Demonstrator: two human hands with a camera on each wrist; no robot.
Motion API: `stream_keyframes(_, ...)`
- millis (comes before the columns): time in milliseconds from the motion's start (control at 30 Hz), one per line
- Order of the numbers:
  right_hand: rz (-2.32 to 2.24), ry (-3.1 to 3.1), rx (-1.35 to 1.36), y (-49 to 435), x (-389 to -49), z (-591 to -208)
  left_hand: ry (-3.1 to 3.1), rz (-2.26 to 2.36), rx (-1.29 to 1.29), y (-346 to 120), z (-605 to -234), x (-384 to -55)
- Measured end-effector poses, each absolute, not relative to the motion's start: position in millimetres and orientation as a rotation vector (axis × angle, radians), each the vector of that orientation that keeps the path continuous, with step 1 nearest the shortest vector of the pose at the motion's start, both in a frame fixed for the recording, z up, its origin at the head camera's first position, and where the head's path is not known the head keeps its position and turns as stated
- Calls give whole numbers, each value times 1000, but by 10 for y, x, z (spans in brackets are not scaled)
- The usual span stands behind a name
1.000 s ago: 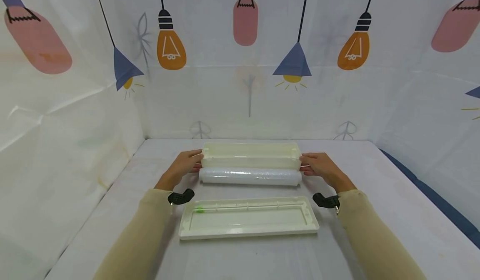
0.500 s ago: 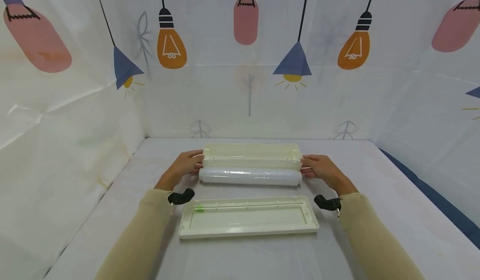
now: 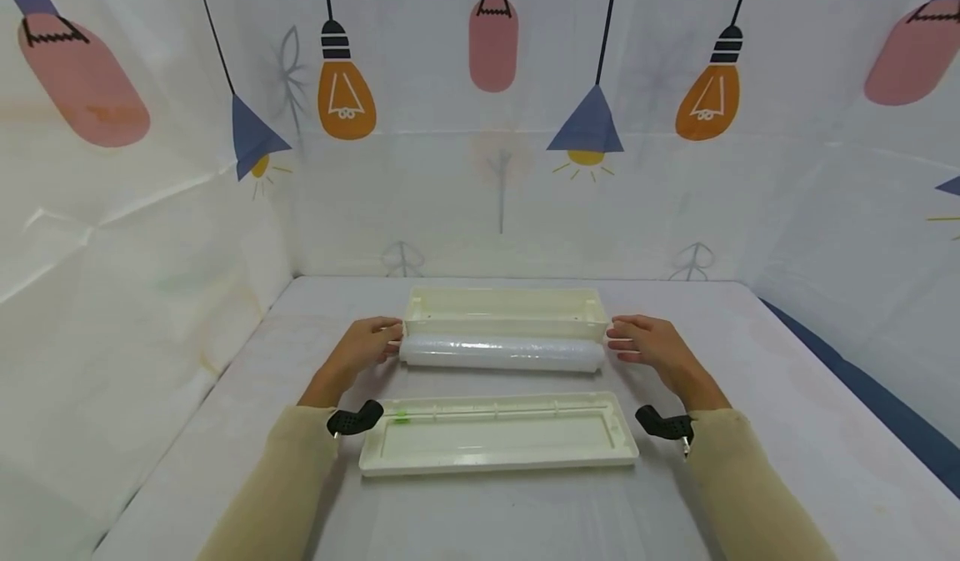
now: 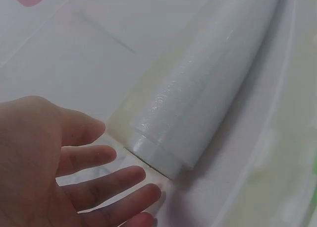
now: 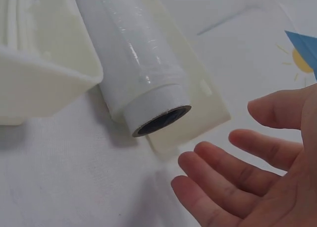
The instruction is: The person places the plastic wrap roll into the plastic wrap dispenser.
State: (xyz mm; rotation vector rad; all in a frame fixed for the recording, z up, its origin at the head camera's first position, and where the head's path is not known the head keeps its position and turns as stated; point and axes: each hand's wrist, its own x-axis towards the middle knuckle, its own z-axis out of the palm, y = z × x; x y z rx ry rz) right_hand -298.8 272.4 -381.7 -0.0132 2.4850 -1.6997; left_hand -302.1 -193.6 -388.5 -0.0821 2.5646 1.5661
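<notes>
A roll of plastic wrap lies crosswise on the table, right along the near side of a long cream-coloured box. My left hand is beside the roll's left end, fingers spread and relaxed. In the left wrist view that hand has its fingertips close to the white core end. On the other side, my right hand is held apart from the roll's right end. The right wrist view shows the hollow cardboard core facing this hand, with a gap between them. Neither hand grips anything.
Nearer to me lies a long cream lid, inner side up, with a small green slider on its rail. Both wrists carry black camera mounts. White printed sheets hang behind the table and at its sides.
Both hands have let go of the box's ends and come back toward me, down to the roll's ends. The right hand has also moved outward. Roll and lid have stayed in place.
</notes>
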Motion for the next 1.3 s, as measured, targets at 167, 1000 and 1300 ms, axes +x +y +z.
stream_keyframes(167, -1708, 2518, -44, 2742, -2908, -3838, 2608, 1552, -41, -1911, -3902, -2915)
stream_keyframes(1000, -1548, 2550, -110, 2661, -2719, -3884, 2681, 1452, 35, -1872, -3914, -2634)
stream_keyframes(1300, -1496, 2603, -100, 2649, -2703, -3934, 2694, 1458, 22, -1844, -3942, -2588)
